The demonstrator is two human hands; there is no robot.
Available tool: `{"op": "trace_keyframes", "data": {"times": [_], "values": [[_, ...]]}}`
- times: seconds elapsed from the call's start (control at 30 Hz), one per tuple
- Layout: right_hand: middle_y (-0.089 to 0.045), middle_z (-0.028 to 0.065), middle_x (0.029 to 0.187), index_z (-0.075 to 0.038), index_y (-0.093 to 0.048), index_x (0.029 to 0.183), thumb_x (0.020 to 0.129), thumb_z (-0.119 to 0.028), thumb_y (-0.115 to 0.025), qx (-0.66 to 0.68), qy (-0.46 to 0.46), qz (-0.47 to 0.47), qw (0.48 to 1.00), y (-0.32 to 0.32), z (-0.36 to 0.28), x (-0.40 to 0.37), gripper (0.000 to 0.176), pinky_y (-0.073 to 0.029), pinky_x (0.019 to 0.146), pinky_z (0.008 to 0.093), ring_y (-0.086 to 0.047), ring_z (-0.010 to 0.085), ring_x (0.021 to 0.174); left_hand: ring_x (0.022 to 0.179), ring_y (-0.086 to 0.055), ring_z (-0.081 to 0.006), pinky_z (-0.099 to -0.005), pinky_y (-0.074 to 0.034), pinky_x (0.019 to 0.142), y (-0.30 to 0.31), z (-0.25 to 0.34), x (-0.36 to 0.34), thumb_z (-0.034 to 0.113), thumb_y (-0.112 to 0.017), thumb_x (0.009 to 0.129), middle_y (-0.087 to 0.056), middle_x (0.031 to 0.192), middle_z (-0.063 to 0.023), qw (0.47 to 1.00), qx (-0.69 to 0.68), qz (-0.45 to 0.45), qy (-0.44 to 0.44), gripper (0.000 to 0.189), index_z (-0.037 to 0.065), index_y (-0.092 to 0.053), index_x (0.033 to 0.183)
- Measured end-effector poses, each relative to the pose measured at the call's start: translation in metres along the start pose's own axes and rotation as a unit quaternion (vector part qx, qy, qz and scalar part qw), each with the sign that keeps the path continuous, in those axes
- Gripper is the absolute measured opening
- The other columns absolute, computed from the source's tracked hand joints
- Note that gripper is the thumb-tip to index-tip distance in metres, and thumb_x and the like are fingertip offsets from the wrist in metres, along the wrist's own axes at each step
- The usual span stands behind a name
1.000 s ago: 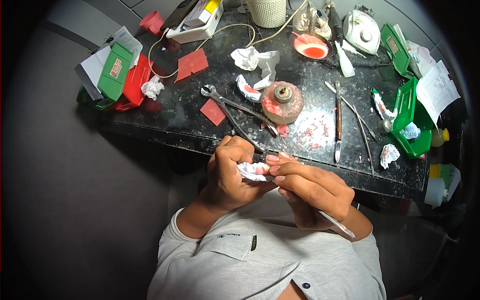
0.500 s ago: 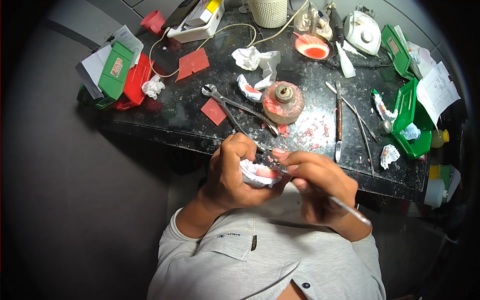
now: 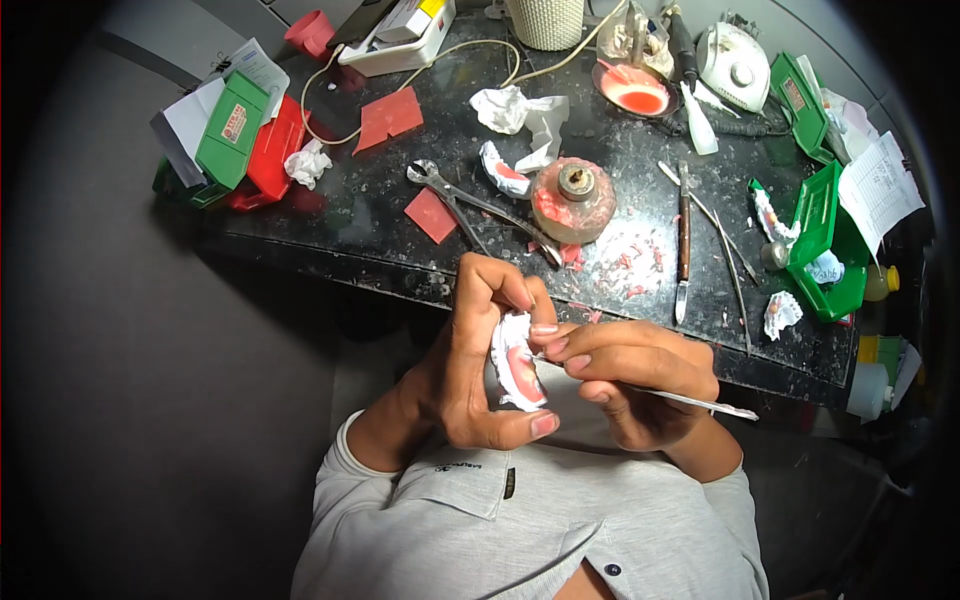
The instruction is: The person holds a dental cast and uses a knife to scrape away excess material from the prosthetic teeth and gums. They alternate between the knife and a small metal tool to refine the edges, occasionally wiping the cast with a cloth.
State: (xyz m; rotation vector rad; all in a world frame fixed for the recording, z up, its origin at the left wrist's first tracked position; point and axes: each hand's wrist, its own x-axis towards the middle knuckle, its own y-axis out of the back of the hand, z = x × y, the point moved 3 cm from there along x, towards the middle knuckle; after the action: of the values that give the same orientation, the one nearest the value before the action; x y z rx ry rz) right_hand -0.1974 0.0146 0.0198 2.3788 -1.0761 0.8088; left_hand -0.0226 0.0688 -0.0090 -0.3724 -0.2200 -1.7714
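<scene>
My left hand [image 3: 478, 375] holds a white plaster dental cast [image 3: 516, 365] with pink wax on it, upright between thumb and fingers, over my lap at the table's front edge. In my right hand [image 3: 640, 375] is a thin metal tool [image 3: 700, 403], its handle sticking out to the right. The tool's tip is hidden near the cast's right side, where the fingers of both hands meet. Beyond the hands, a glass burner [image 3: 573, 205] stands among pink wax shavings [image 3: 628, 268].
Pliers [image 3: 480, 205], a pink wax sheet [image 3: 432, 215] and another cast [image 3: 503, 172] lie behind my hands. A wooden-handled knife [image 3: 684, 235] and metal tools [image 3: 735, 280] lie right. Green boxes [image 3: 815, 230] stand at the right edge, a red box [image 3: 272, 155] at left.
My left hand has turned the cast from lying sideways to upright. The tool in my right hand has swung to a flatter angle. The view has shifted slightly.
</scene>
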Motion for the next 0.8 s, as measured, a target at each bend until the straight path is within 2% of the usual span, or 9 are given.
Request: {"op": "trace_keyframes", "data": {"times": [0.07, 0.6, 0.67, 0.8], "values": [[-0.075, 0.0188, 0.101, 0.003, -0.070, 0.106, 0.087, 0.002, -0.077, -0.001, -0.003, -0.003, 1.000, -0.0015, 0.0007, -0.0009, 0.020, -0.060, 0.079, 0.0332, -0.076, 0.0282, 0.094, 0.087, -0.050, -0.0149, -0.0307, -0.043, 0.079, -0.0014, -0.0014, -0.0010, 0.027, -0.086, 0.065, -0.049, 0.097, -0.0140, 1.000, 0.015, 0.019, 0.004, 0.082, 0.009, -0.026, 0.117], [-0.075, 0.0184, 0.100, 0.004, -0.069, 0.105, 0.087, 0.004, -0.076, 0.001, -0.019, -0.011, 1.000, -0.0047, -0.0007, 0.0014, 0.020, -0.061, 0.080, 0.0337, -0.075, 0.0289, 0.094, 0.085, -0.050, -0.0139, -0.0286, -0.043, 0.077, -0.0025, -0.0003, -0.0024, 0.029, -0.088, 0.066, -0.050, 0.095, -0.0130, 0.999, -0.020, 0.030, 0.011, 0.082, 0.010, -0.027, 0.116], [-0.075, 0.0188, 0.100, 0.005, -0.069, 0.105, 0.086, 0.005, -0.076, -0.001, -0.016, -0.010, 1.000, -0.0054, -0.0009, 0.0020, 0.020, -0.061, 0.081, 0.0346, -0.075, 0.0293, 0.094, 0.088, -0.046, -0.0154, -0.0344, -0.041, 0.079, -0.0020, 0.0007, -0.0029, 0.021, -0.086, 0.066, -0.047, 0.098, -0.0155, 0.999, -0.034, 0.010, 0.008, 0.082, 0.008, -0.025, 0.119], [-0.074, 0.0191, 0.099, 0.005, -0.069, 0.105, 0.086, 0.005, -0.077, -0.005, -0.001, -0.013, 1.000, -0.0064, 0.0002, 0.0019, 0.021, -0.061, 0.082, 0.0354, -0.075, 0.0299, 0.095, 0.089, -0.046, -0.0154, -0.0342, -0.040, 0.080, -0.0017, 0.0012, -0.0031, 0.021, -0.085, 0.066, -0.047, 0.098, -0.0154, 0.999, -0.042, 0.005, 0.012, 0.082, 0.009, -0.025, 0.119]]}}
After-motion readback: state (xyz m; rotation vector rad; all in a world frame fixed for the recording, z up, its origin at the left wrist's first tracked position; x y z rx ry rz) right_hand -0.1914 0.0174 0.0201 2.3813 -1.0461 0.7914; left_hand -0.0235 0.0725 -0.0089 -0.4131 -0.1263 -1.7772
